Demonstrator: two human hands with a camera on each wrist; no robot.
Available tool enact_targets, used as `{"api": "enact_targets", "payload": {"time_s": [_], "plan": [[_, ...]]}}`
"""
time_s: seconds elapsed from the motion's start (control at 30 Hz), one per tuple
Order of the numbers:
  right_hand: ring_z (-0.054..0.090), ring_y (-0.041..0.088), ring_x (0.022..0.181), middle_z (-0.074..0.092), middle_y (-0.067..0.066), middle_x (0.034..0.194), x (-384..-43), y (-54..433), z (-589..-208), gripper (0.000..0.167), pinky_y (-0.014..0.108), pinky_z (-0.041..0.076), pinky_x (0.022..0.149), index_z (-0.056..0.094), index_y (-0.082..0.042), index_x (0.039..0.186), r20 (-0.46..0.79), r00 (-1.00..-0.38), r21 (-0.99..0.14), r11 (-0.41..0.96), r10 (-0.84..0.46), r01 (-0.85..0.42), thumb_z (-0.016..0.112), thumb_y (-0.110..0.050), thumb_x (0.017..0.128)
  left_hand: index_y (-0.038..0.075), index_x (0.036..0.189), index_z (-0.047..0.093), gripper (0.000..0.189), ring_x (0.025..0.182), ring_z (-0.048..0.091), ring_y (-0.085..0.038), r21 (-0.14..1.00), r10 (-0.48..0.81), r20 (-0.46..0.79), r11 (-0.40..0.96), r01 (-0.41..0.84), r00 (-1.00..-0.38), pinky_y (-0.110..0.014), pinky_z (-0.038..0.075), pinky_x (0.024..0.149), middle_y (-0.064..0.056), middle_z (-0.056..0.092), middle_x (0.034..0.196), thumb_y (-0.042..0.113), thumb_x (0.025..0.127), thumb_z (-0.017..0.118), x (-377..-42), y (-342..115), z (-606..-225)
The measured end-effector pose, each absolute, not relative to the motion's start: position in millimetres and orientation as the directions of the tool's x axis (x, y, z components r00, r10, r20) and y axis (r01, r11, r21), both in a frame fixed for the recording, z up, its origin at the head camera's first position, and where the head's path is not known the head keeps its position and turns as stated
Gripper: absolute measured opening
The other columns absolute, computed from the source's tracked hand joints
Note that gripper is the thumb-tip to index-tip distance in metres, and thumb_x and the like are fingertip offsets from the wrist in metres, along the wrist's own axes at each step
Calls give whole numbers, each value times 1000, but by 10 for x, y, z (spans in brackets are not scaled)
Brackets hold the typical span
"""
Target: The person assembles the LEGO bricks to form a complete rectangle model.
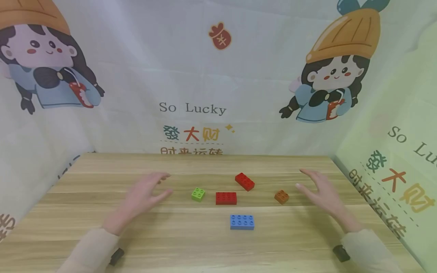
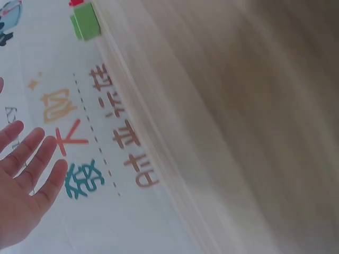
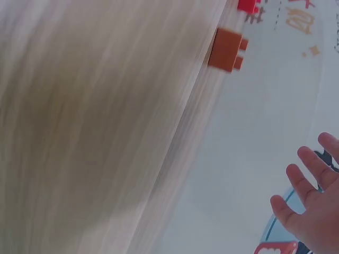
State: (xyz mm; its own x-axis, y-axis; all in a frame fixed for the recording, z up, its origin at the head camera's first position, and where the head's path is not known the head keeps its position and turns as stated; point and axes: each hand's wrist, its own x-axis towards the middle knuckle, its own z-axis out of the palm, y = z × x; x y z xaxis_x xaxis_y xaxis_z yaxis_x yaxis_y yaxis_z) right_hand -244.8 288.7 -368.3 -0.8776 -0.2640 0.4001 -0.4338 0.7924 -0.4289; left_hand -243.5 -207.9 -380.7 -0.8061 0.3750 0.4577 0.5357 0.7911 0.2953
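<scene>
My left hand [image 1: 145, 195] hovers over the left half of the table, fingers spread and relaxed, holding nothing. Nearest to it lies a small green toy brick [image 1: 198, 194], also seen in the left wrist view. On the other side my right hand [image 1: 322, 193] is held out with loose fingers, to the right of a small orange-brown brick [image 1: 281, 196]. Between the hands are a red brick [image 1: 226, 198] set straight, a second red brick [image 1: 244, 181] turned at an angle behind it, and a blue brick [image 1: 242, 222] closest to me. All have their studs up.
The bricks lie on a wood-grain table [image 1: 177, 242]. A white printed cloth [image 1: 191, 76] hangs behind the table's far edge and along both sides. A dark band [image 1: 117, 256] shows at the left cuff, another dark piece [image 1: 341, 253] at the right.
</scene>
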Motion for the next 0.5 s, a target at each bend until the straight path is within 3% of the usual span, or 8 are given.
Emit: {"api": "enact_targets", "payload": {"time_s": [0.5], "plan": [[46, 32, 104, 52, 17, 115, -2325, 2600, -3790, 40, 50, 37, 83, 50, 2, 119, 378, -857, -559, 652, -349, -512, 59, -18, 85, 1, 111, 54, 39, 85, 55, -22, 476, 442, 358, 672, 568, -823, -38, 46, 73, -11, 59, 100, 22, 80, 64, -2332, -1784, -3835]]}}
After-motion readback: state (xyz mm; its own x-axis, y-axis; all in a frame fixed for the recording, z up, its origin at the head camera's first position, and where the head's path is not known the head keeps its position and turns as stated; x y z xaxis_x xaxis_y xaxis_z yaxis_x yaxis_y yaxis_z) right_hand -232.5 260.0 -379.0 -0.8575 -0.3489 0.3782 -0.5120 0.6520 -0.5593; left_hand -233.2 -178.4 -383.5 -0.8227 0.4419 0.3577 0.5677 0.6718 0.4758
